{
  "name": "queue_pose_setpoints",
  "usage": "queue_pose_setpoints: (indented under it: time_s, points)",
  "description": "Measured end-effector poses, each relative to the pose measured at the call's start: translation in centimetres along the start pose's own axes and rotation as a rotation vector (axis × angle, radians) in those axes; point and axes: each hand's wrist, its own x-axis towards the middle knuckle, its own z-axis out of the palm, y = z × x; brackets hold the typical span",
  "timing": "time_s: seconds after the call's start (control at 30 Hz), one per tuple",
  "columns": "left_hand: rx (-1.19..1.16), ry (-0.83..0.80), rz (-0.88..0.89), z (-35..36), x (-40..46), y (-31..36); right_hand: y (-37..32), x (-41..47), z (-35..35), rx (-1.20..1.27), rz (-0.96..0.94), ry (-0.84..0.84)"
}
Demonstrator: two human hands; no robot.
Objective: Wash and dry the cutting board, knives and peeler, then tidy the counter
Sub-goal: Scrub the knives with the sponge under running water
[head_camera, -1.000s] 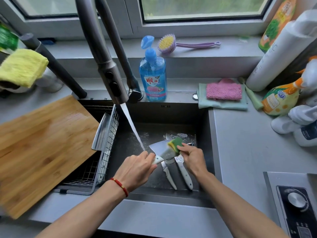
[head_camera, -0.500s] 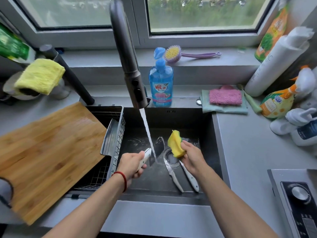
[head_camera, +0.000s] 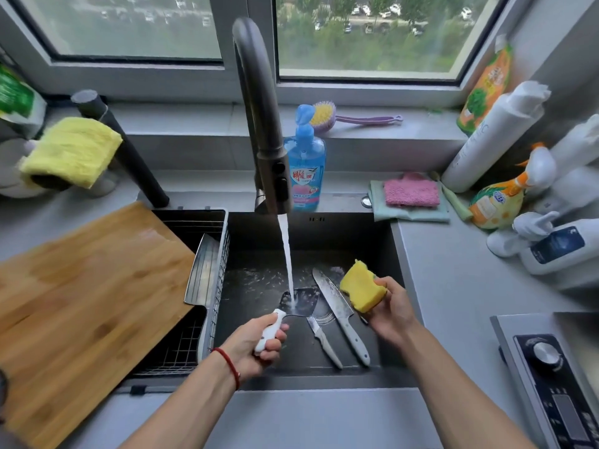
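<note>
Left hand (head_camera: 256,346) grips the white handle of a cleaver (head_camera: 299,301), blade flat and low in the sink (head_camera: 397,270), directly under the water stream (head_camera: 287,260) from the tap (head_camera: 259,115); water strikes the blade near its heel. Right hand (head_camera: 390,307) pinches a yellow sponge (head_camera: 361,286), raised clear of the blade, off to the right of the stream. Two more knives lie on the sink floor between the hands: a long knife (head_camera: 340,314) and a paring knife (head_camera: 324,341), both white-handled, tips pointing away. A second cleaver (head_camera: 202,273) leans on edge in the wire rack (head_camera: 181,348) at the sink's left. Board (head_camera: 84,293) rests partly over that rack and the left counter, its surface looking wet near the far corner. Peeler not identifiable. Judged step: rinsing the held cleaver. Next move likely calls for turning the blade to rinse its other face, edge kept away from the fingers, then setting it in the rack beside the other cleaver before picking up a knife from the sink floor. Wet handle may slip; firm grip needed.
</note>
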Motion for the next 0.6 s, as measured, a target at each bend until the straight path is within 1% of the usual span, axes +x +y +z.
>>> queue_pose_setpoints:
  time_s: [0.17, 0.23, 0.37, 0.5, 0.6]
  points:
    - [0.116, 0.006, 0.061, 2.3, 1.1, 0.6, 0.2, -0.5, -1.3, -0.008, -0.023, 0.083]
    - [0.198, 0.059, 0.117, 3.3, 1.5, 1.3, 0.3, -0.6, -1.4, 0.014, -0.032, 0.123]
    - [0.354, 0.158, 0.228, 5.9, 2.2, 3.2, 0.7, -0.6, -1.3, 0.054, -0.025, 0.137]
    - [0.298, 0.194, 0.227, 8.0, 2.3, 4.4, 1.1, -0.7, -1.0, 0.038, -0.013, 0.106]
    - [0.295, 0.199, 0.221, 7.8, 1.8, 4.3, 1.2, -0.6, -0.9, 0.033, -0.013, 0.093]
